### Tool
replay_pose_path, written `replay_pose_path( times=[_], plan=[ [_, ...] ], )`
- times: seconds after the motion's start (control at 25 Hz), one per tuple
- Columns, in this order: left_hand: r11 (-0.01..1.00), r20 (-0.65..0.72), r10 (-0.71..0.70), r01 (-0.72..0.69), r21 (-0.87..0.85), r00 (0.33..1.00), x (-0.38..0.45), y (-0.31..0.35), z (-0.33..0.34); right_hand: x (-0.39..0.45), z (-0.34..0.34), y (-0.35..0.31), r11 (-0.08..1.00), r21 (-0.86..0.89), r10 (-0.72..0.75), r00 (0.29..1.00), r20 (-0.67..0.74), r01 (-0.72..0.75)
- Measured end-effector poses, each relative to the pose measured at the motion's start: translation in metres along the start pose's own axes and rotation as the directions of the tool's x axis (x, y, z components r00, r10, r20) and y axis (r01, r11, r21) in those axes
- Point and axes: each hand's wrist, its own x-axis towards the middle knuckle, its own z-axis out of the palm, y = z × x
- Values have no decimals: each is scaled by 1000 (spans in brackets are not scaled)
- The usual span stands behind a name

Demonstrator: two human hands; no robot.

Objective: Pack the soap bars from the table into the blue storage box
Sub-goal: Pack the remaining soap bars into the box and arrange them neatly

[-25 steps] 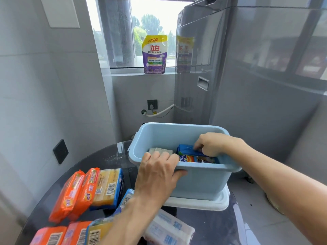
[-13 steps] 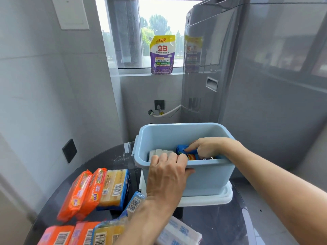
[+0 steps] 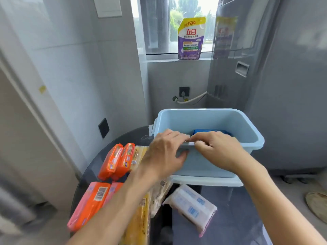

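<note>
Head view, dark desk (image 3: 230, 218), blue storage box (image 3: 247, 128) on its far side holding a blue pack (image 3: 210, 132), left hand (image 3: 166, 154) gripping the box's near rim, right hand (image 3: 219, 149) curled there, grasp unclear, soap bars (image 3: 115, 160) left of box.

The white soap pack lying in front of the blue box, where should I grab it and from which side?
Probably across its two long sides near the middle, from above. The white soap pack lies flat and slanted on the dark table, with bare table along its right side. The right hand, now at the blue box rim, looks best placed, since the left forearm crosses the packs left of it.
</note>
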Motion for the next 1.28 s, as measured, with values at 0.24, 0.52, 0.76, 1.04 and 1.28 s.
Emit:
replay_pose_path(
  times=[0.24,0.52,0.76,1.04,1.28],
  plan=[
    [936,21,-349,348,58,937,-24,-44,-32,-31,39,-14,954,-26,-256,764,-592,299],
    [805,421,-594,501,319,686,-64,-74,-50,-57,113,-67,683,-170,-658,699,279,711],
    [797,247,-603,562,223,758,-69,-86,-52,-39,142,-90,532,-309,-735,611,293,788],
    [746,-115,-658,624,-232,744,-30,-89,-58,-42,63,-66,729,-55,-683,719,-130,682],
    [532,44,-633,475,-701,773,9,-62,-31,-12,-34,-26,893,166,-296,823,-485,418]
  ],
)
